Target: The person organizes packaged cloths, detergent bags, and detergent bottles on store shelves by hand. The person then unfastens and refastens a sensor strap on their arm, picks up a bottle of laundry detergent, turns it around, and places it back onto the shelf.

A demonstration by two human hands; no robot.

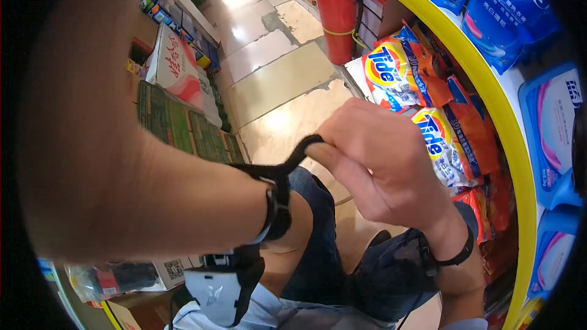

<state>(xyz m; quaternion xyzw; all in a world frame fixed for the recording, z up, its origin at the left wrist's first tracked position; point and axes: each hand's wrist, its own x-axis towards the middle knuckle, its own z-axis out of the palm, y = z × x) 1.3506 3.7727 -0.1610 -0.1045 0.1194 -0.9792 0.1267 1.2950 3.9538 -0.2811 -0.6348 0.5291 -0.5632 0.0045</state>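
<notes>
My left forearm reaches in from the left side, bent at the elbow, with a black strap (280, 211) around its wrist. A grey-white device (213, 293) in a black holder hangs below that wrist. Only a bit of skin of my left hand (296, 217) shows past the strap; its fingers are hidden. My right hand (376, 162) is closed, pinching the loose end of the black strap between thumb and fingers and holding it up and away from the wrist. A thin black band (460, 253) circles my right wrist.
Orange Tide bags (397, 70) lie at the right, below a yellow shelf edge (489, 73) with blue detergent packs (553, 134). A red fire extinguisher (336, 18) stands on the tiled floor (275, 85). Boxes (174, 70) line the left. My jeans-clad legs show below.
</notes>
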